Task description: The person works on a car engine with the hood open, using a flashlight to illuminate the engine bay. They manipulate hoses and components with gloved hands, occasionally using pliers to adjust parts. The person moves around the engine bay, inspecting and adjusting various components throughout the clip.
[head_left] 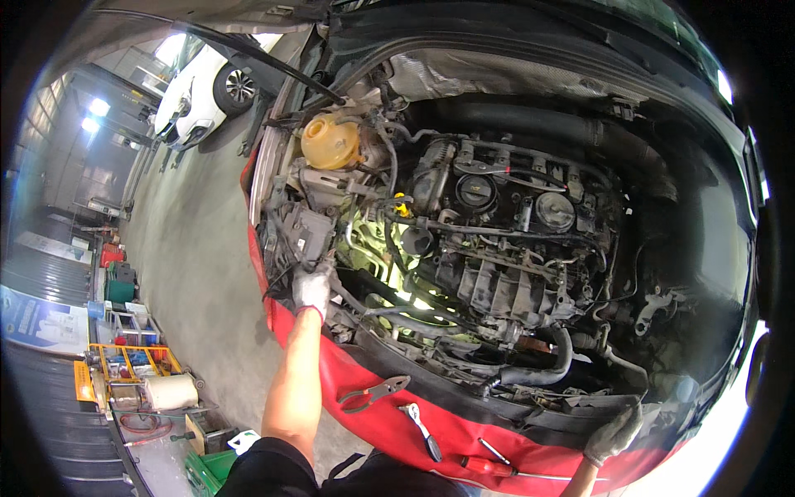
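My left hand, in a pale glove, reaches into the engine bay beside the black box and hoses; its fingertips are hard to make out. At lower right, my gloved right hand has its fingers curled on the dark front edge of the bay. Between my hands a red fender cover drapes over the car's front, carrying pliers, a ratchet and a red-handled screwdriver. The engine fills the bay, with an amber reservoir at upper left and a lit cavity below it.
A dark prop rod crosses at the top left. Beyond the car's left side, a white car stands on the concrete floor. Along the left are an orange rack, equipment and a green bin.
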`<state>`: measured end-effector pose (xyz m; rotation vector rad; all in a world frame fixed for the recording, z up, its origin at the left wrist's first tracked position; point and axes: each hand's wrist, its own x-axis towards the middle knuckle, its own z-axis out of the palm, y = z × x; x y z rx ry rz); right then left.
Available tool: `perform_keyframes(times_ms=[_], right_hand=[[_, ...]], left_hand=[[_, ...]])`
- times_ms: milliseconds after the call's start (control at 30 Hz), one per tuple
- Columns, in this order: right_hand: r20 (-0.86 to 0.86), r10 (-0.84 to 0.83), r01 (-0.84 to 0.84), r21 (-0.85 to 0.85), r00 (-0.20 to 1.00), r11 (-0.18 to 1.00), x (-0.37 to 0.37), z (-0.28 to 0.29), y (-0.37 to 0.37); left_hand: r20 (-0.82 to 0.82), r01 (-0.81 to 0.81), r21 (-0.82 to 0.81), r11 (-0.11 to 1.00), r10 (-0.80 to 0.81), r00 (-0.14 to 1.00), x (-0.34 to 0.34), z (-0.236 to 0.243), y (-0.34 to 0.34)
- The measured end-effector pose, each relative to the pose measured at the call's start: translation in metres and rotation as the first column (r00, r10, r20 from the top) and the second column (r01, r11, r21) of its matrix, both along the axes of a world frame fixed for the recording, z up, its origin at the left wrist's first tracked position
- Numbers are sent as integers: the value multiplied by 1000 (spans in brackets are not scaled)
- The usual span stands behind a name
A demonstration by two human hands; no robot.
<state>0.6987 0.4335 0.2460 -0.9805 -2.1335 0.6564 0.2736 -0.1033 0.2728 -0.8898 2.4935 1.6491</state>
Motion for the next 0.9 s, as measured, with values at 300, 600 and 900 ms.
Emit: perform_keyframes(times_ms=[300,600,900], right_hand=[[6,-69,69,40,998,997,3,-7,6],[6,-55,55,19,998,998,-6,-1,-4],[-40,-56,56,-16,998,998,-3,-1,0]], left_hand=[[25,83,-753,653,-97,995,-10,27,-1],[-66,-42,-640,767,0,998,50,37,-41],[174,281,-907,314,-328,928,-10,81,-11]])
